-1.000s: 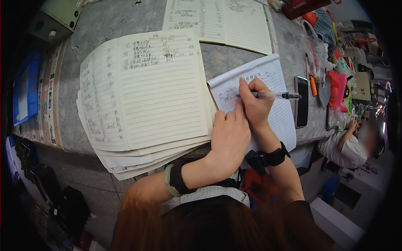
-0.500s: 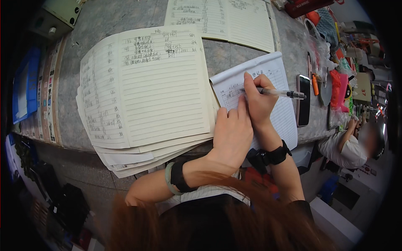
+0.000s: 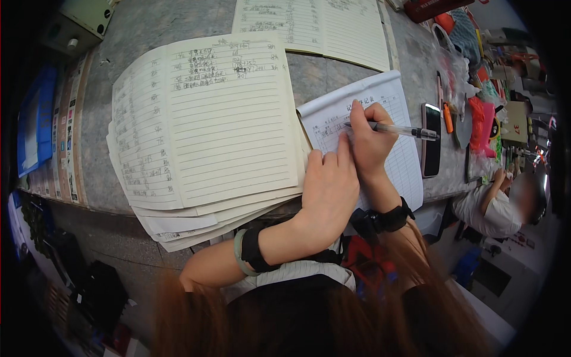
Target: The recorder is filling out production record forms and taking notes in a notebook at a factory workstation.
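My right hand (image 3: 373,147) grips a clear-barrelled pen (image 3: 410,131), its tip down at the upper rows of a printed form pad (image 3: 408,178). My left hand (image 3: 329,189) lies flat on the pad's lower left part with its fingers stretched out, close beside the right hand. The pad's top sheets are folded back along the upper edge. Left of it, an open lined notebook (image 3: 238,149) with handwriting on its upper lines rests on several loose sheets. The left hand's outer side is near that stack's right edge.
Another open notebook (image 3: 351,33) lies at the far side of the grey table (image 3: 98,137). A black phone (image 3: 430,154) and an orange marker (image 3: 448,118) lie right of the pad. A blue tray (image 3: 37,125) stands at left. Another person (image 3: 491,208) sits at the right.
The right hand and pen have shifted slightly right and a little up the form, uncovering more of its heading. The left hand has stayed in place.
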The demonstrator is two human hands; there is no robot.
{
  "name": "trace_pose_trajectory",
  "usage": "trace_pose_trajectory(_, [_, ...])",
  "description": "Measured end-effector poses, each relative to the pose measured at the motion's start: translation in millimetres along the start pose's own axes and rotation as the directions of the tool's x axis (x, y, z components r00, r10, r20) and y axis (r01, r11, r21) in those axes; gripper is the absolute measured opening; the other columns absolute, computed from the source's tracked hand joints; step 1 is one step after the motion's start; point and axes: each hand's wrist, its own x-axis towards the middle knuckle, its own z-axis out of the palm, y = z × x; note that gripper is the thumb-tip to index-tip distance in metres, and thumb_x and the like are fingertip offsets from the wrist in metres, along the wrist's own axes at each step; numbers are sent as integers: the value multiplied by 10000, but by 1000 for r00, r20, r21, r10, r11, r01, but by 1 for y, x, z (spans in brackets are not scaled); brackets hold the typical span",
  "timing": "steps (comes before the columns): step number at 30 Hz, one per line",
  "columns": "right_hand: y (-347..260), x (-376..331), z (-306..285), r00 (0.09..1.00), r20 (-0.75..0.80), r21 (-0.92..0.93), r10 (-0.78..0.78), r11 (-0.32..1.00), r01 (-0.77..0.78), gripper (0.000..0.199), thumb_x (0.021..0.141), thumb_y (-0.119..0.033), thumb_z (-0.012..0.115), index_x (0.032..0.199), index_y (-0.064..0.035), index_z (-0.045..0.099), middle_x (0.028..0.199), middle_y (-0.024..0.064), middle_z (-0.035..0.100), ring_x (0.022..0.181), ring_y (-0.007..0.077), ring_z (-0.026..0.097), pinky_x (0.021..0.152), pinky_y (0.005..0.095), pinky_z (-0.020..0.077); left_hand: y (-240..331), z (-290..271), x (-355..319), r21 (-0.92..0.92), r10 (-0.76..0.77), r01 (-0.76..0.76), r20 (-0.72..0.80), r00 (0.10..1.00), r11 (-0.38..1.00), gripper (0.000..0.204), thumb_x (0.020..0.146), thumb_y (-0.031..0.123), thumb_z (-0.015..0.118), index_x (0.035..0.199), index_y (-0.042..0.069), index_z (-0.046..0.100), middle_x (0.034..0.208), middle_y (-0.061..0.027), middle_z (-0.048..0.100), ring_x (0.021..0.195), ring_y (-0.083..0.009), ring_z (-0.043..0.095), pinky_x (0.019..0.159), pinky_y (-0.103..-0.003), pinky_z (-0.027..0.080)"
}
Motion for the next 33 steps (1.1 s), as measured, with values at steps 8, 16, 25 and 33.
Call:
trace_pose_trajectory(8, [-2,1,-1,1000,-9,-26,-24,999,24,283,721,-24,599,506,-25,415,447,-28,384,430,25,293,375,223,225,1,0,1,-12,12,-12,4,1000,1000,304,665,114,504,928,-31,552,1120,-166,475,681,-146,471,642,-277,310])
trace_pose_trajectory(16, [-1,1,2,999,-25,-6,-28,1000,28,287,714,-17,596,496,-24,410,432,-28,378,417,25,290,372,225,224,0,0,0,23,15,-15,1,1000,1000,290,658,101,498,911,-23,566,1124,-163,474,691,-142,470,646,-273,307])
trace_pose_trajectory(25, [-2,2,0,998,-12,-64,-67,996,66,286,718,-9,588,498,-21,407,437,-27,382,421,26,295,372,226,226,0,0,1,8,0,0,-3,1000,1000,298,666,110,497,924,-26,561,1137,-155,470,699,-137,469,654,-272,310])
trace_pose_trajectory(33, [-1,2,1,996,-10,-51,-85,995,84,284,719,-5,583,498,-19,404,437,-23,385,418,27,295,373,226,229,0,1,1,21,16,-16,4,1000,1000,304,674,116,494,934,-28,557,1147,-166,468,689,-140,472,655,-274,312])
